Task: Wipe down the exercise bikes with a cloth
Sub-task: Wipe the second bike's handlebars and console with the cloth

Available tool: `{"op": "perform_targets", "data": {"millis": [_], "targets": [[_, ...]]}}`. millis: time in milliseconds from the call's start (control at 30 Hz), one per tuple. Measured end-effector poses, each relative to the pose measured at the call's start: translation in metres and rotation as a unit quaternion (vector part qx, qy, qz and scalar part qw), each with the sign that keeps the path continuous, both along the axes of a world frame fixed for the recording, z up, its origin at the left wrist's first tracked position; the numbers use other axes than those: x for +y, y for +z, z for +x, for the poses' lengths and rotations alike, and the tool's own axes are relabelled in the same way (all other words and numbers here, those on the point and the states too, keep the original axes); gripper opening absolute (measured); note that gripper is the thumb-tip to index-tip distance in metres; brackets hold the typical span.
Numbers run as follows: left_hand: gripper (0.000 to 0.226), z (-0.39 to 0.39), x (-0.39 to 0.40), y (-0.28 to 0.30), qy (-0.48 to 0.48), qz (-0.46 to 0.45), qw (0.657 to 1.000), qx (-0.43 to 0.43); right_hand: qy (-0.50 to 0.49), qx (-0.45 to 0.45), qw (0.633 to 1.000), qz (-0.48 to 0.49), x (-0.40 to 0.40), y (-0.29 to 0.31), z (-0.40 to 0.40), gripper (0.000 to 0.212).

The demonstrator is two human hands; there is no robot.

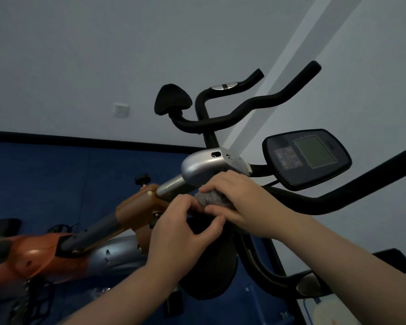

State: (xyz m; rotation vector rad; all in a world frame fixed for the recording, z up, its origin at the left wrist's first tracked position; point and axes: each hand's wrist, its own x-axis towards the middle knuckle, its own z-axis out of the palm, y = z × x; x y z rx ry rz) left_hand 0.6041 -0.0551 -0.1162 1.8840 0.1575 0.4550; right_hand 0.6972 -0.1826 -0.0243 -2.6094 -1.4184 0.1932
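Head view: my right hand [234, 200] is curled over a small wad of grey, fuzzy cloth [212, 199], fingers and thumb pinching it against the exercise bike [136, 212] just below its smooth, rounded silver plastic housing [202, 167]. My left hand [185, 228] sits just left of it, fingers half bent, fingertips touching the cloth's near edge; whether they grip it I cannot tell. A shiny chrome tube [171, 187] runs left from the housing into a glossy orange clamp. Matte black foam handlebars [244, 109] curve up behind, and a dark oval console [307, 158] with a grey rectangular screen sits to the right.
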Motion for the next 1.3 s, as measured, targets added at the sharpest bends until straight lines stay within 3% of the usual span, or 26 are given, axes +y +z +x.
{"op": "perform_targets", "data": {"millis": [167, 367, 633, 800, 1067, 1200, 1300], "targets": [[0.044, 0.001, 0.000, -0.003, 0.005, -0.053, 0.998, 0.037, 0.017, -0.033, 0.999, 0.015, -0.014, -0.014, -0.008, 0.040], [0.033, 0.000, 0.003, 0.002, -0.012, -0.010, 0.999, 0.046, 0.040, -0.169, 0.984, 0.022, -0.013, -0.014, -0.010, 0.030], [0.030, 0.014, -0.004, 0.038, -0.080, 0.126, 0.989, 0.017, -0.118, -0.228, 0.965, 0.062, -0.025, -0.013, -0.015, 0.022], [0.014, 0.041, -0.013, 0.057, -0.095, 0.157, 0.982, 0.050, -0.220, -0.273, 0.934, 0.067, -0.040, -0.006, -0.016, 0.020], [0.029, 0.040, -0.009, 0.048, -0.110, 0.223, 0.968, 0.034, -0.369, -0.290, 0.877, 0.098, -0.066, 0.002, -0.022, 0.013], [0.027, 0.043, -0.007, 0.046, -0.124, 0.181, 0.975, 0.046, -0.414, -0.308, 0.838, 0.178, -0.060, 0.006, -0.026, 0.016], [0.025, 0.045, -0.004, 0.047, -0.130, 0.106, 0.983, 0.076, -0.370, -0.270, 0.868, 0.191, -0.030, -0.001, -0.029, 0.024]]}}
